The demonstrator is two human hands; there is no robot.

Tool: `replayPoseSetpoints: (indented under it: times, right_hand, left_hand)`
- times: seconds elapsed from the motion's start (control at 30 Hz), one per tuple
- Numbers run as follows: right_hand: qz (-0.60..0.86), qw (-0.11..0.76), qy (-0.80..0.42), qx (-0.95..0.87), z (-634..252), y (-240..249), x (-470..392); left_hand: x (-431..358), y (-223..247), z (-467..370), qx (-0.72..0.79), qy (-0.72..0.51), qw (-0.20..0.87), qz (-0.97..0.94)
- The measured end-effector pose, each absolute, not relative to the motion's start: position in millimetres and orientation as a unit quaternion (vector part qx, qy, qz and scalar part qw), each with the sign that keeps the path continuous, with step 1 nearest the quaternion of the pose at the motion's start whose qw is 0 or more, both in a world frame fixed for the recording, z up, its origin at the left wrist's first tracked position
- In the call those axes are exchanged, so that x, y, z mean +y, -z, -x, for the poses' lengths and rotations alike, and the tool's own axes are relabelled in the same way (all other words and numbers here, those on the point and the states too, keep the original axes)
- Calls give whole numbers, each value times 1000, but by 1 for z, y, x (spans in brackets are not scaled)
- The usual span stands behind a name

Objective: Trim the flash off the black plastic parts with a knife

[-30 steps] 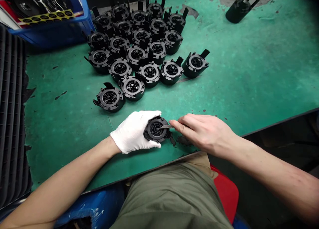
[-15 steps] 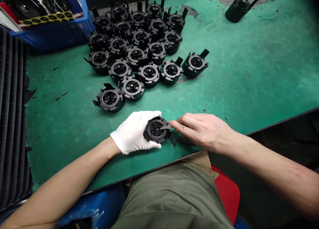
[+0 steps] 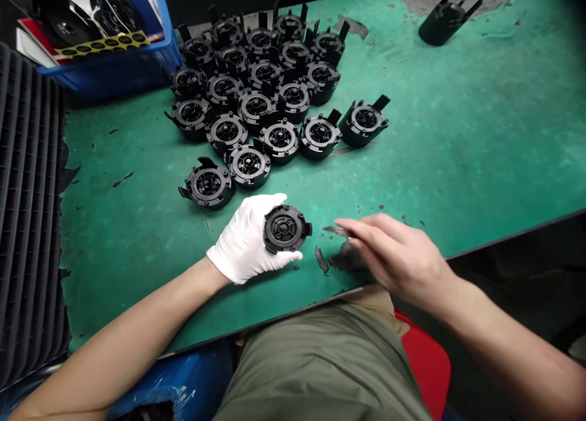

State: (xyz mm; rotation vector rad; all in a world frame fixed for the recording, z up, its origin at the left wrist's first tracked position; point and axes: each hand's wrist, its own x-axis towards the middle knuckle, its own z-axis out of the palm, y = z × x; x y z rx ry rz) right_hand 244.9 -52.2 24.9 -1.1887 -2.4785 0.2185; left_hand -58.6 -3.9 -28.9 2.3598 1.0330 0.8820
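Note:
My left hand (image 3: 251,241), in a white glove, is wrapped round a round black plastic part (image 3: 284,229), whose ribbed face points up. My bare right hand (image 3: 394,250) pinches a small knife (image 3: 336,230), its blade pointing left toward the part with a gap between them. Several similar black parts stand in a group beyond my hands, the nearest being one (image 3: 207,184) up and left of my glove. A dark scrap (image 3: 321,260) lies on the green table (image 3: 458,134) between my hands.
At the back left is a blue bin (image 3: 114,73) holding black parts. A ribbed dark stack (image 3: 30,213) stands along the left edge. One black part (image 3: 442,23) sits apart at the back right. A red seat (image 3: 425,366) shows below the table edge.
My right hand has drawn the knife back to the right, off the held part. The part has turned in my left hand. The whole view has shifted slightly.

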Motion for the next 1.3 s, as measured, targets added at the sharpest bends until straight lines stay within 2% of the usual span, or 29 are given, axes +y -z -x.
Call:
replayPoseSetpoints:
  times: [0.33, 0.57, 1.3]
  right_hand:
    - [453, 173, -23, -874, -210, -12, -67]
    - [438, 134, 13, -889, -206, -18, -59]
    - [381, 118, 56, -916, -215, -24, -57]
  left_hand:
    - [-9, 29, 57, 364, -335, 157, -855]
    - [-9, 33, 56, 336, -343, 222, -848]
    - [-8, 32, 56, 326, -340, 221, -854]
